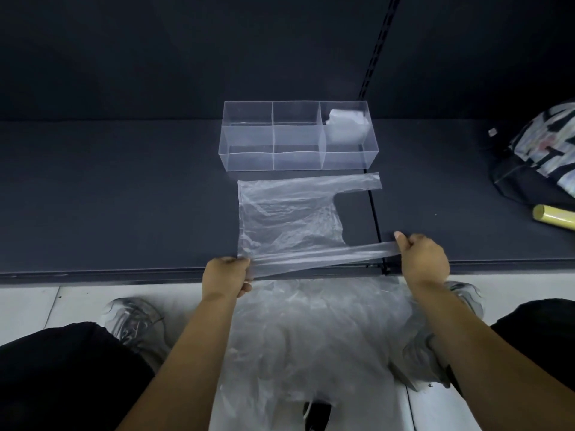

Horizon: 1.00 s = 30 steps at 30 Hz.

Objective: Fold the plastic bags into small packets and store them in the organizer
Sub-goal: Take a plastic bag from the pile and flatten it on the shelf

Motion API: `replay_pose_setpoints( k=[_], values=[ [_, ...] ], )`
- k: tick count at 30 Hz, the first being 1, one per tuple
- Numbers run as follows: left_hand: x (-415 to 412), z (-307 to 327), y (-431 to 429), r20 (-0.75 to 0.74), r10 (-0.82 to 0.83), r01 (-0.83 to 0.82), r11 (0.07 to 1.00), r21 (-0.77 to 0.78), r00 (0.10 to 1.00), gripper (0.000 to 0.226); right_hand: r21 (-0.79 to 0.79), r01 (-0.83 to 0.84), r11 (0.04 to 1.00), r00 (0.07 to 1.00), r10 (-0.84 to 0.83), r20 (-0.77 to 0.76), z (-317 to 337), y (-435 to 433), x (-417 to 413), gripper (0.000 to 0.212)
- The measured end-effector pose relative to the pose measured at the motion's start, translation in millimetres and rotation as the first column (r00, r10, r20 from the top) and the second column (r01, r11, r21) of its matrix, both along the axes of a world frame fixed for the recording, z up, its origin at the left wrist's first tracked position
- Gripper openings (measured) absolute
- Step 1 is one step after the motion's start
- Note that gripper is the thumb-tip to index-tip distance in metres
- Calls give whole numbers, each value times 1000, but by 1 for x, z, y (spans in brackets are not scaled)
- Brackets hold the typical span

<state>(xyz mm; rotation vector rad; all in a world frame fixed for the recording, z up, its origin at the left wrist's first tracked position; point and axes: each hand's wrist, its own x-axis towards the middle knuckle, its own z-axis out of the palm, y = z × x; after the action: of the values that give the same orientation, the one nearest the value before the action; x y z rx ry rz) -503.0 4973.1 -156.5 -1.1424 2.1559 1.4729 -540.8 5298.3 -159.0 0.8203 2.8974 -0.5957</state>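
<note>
Spanning left grip [227, 275] to right grip [424, 259]: plastic bag [286, 219].

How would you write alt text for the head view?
The left hand and right hand grip the near edge of a clear plastic bag spread on a dark shelf. Behind it, an organizer holds one folded packet at its right end.

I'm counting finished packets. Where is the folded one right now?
In the head view, the folded packet sits in the right-end section of the clear organizer, on the dark shelf just beyond the flat plastic bag.
</note>
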Motion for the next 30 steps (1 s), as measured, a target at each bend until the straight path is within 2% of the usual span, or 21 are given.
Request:
replay_pose_setpoints(
  k=[2,4,6,7,8,10,11,12,13,15,17,22,24,25,27,29,30],
  values=[
    [-1,8,-4,48,-144,149,980,-134,988,34,36,57,998,997,-55,-49,3,-6,-2,35],
    [-7,12,-7,25,-235,218,853,-474,972,33,124,81,989,983,-59,-173,10,-23,-6,25],
    [-20,16,0,-227,-338,103,731,-674,913,14,153,-11,988,933,65,-354,17,-60,-13,26],
    [-28,15,7,-287,-448,114,679,-725,847,18,127,-151,980,886,191,-422,20,-87,-14,29],
    [-36,12,14,-271,-572,201,628,-752,774,29,93,-335,938,824,339,-454,20,-117,-13,33],
    [-50,0,18,-102,-740,412,477,-776,665,49,12,-654,756,687,601,-408,15,-172,-7,40],
    [-55,-10,14,23,-773,491,380,-784,634,57,-26,-743,669,633,688,-356,9,-190,-5,42],
    [-58,-20,7,137,-782,548,289,-785,608,62,-50,-784,619,605,743,-286,1,-199,-6,46],
    [-58,-28,0,197,-780,579,244,-778,594,64,-37,-796,604,599,777,-194,-9,-199,-8,51],
    [-57,-37,-8,174,-776,568,270,-777,606,69,70,-789,610,612,791,-4,-27,-178,-15,64],
    [-57,-41,-9,158,-782,552,267,-790,603,75,157,-749,643,659,748,77,-37,-146,-20,72],
    [-58,-41,-10,195,-770,551,232,-802,608,77,264,-465,845,885,449,122,-28,-71,-34,85],
    [-61,-39,-11,162,-761,521,257,-814,628,76,293,-397,870,916,394,72,-19,-69,-43,84],
    [-65,-37,-10,136,-758,498,272,-823,638,75,276,-423,863,900,436,16,-15,-78,-49,81],
    [-78,-35,-8,108,-764,477,280,-833,636,73,208,-576,790,797,600,-69,-13,-107,-63,70],
    [-89,-35,-6,122,-785,506,263,-821,607,76,167,-720,674,673,736,-71,-16,-137,-75,64],
    [-92,-36,-7,142,-793,527,248,-813,592,78,150,-752,642,642,764,-55,-19,-145,-79,63]
  ],
)
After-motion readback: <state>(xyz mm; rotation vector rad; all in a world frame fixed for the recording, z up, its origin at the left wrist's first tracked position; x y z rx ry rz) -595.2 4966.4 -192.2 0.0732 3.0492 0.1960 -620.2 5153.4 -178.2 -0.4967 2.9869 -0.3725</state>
